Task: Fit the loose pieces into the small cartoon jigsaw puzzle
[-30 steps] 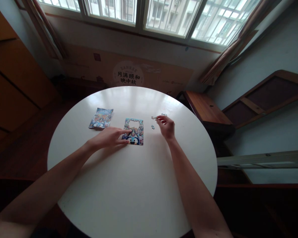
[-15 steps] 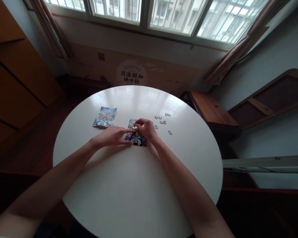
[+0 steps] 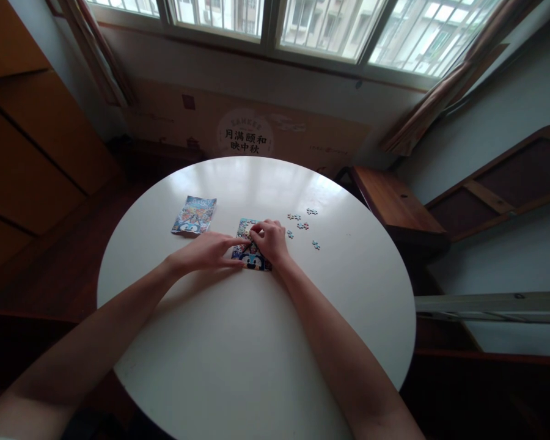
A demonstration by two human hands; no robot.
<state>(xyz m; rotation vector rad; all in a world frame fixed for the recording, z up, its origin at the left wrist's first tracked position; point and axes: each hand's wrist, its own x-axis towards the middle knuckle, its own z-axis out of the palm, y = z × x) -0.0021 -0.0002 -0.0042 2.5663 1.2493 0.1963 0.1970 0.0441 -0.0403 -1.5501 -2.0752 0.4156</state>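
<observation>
A small colourful jigsaw puzzle (image 3: pixel 246 227) lies near the middle of the round white table (image 3: pixel 256 354). My left hand (image 3: pixel 206 252) lies flat with its fingers stretched onto the puzzle's left edge. My right hand (image 3: pixel 268 239) rests over the puzzle's right half, fingers curled and pinched down on its surface; whether a piece is under the fingertips is hidden. Several loose puzzle pieces (image 3: pixel 302 225) lie just right of my right hand.
A colourful picture card (image 3: pixel 194 215) lies left of the puzzle. A dark wooden bench (image 3: pixel 394 208) stands beyond the table's right edge. A wooden cabinet (image 3: pixel 22 146) is at the left, and a window (image 3: pixel 302 24) runs along the far wall.
My right hand has come left from the loose pieces onto the puzzle and now presses lower on it. My left hand has stayed on the puzzle's left edge.
</observation>
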